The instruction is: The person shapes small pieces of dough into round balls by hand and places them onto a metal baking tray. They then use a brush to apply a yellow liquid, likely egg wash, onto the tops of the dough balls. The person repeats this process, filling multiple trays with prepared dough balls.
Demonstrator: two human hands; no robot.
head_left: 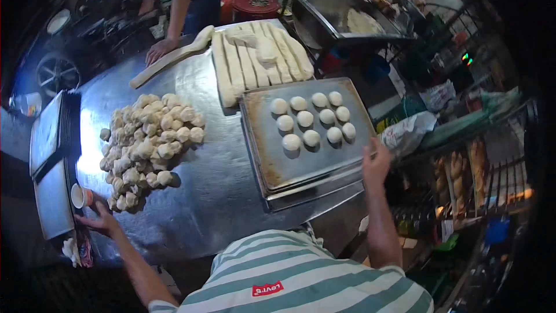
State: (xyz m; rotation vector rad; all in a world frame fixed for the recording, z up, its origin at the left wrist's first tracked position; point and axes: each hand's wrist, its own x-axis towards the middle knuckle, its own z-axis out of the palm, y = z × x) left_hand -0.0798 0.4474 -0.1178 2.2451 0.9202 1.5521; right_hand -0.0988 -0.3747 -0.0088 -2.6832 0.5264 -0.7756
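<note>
My left hand (102, 221) is at the table's near left, its fingers apart and holding nothing, right beside an orange and white paper cup (81, 196). My right hand (375, 161) is by the right edge of a metal baking tray (262, 153), its fingers curled closed. Whatever they hold, if anything, is hidden. Round white dough balls (305, 119) stand in rows on this tray, which rests on another tray. A big heap of small dough pieces (149, 133) lies left of the tray. Behind it are long dough strips (255, 58).
Another person's hand (161, 50) rests at the far edge beside a long dough roll (172, 59). Stacked dark trays (49, 133) line the metal table's (202, 211) left edge. A steel trough (324, 14) stands behind, and a rack with breads (459, 174) is at the right.
</note>
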